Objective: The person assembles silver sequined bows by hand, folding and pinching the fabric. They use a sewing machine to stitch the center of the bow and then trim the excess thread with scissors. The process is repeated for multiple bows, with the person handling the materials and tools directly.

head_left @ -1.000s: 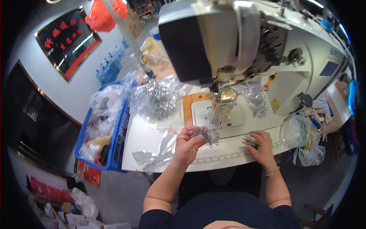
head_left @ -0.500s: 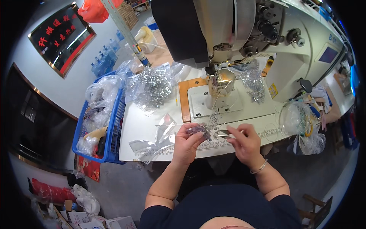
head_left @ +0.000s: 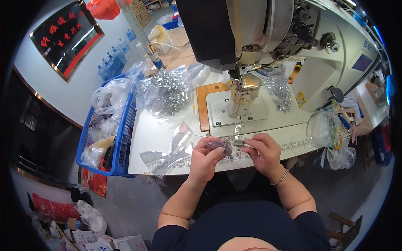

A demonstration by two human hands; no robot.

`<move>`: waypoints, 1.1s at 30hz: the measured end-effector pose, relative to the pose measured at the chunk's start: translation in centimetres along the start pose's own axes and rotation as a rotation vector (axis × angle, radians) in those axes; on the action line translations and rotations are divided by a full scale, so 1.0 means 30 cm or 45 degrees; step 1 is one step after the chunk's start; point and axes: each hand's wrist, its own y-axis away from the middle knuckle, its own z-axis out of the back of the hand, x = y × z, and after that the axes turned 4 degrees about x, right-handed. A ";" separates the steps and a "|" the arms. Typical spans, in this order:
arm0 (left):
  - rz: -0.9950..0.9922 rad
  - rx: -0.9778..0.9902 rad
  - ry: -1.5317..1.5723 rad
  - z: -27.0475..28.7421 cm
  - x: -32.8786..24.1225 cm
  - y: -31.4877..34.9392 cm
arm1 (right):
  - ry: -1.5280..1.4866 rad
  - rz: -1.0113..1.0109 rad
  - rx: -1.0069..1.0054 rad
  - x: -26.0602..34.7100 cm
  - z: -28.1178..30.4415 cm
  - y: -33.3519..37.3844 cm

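In front of the sewing machine (head_left: 245, 90), my left hand (head_left: 203, 162) pinches a small bundle of purplish, see-through pieces with glittery trim (head_left: 220, 147) between thumb and fingers. Close on its right, my right hand (head_left: 266, 154) is closed around small metal thread snips (head_left: 238, 143). The snips' tips point left at the bundle; whether they touch it I cannot tell. A shiny clear strip (head_left: 238, 131) sticks up just behind the snips. Left of my left hand, clear plastic strips (head_left: 169, 152) lie crossed on the white table (head_left: 142, 136).
A bag of silvery trim (head_left: 169, 92) sits at the table's back left, with more silvery trim (head_left: 279, 90) beside the machine post. A blue basket (head_left: 122, 142) full of plastic bags stands at the left. Clear bags (head_left: 324, 129) hang at the right edge. A ruler strip (head_left: 295, 144) runs along the front.
The snips' blades, apart before, now look closer together and are turned against the bundle. My right hand has shifted slightly left and up. My left hand keeps its pinch. The view has shifted slightly.
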 end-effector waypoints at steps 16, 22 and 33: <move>-1.720 0.910 -2.120 -0.024 -0.106 0.005 | 0.356 0.136 0.124 0.092 0.165 0.018; -1.753 0.856 -2.091 -0.038 -0.097 0.009 | 0.321 0.014 0.125 0.083 0.129 0.033; -1.714 0.813 -2.061 -0.043 -0.081 0.006 | 0.226 -0.101 0.126 0.078 0.105 0.028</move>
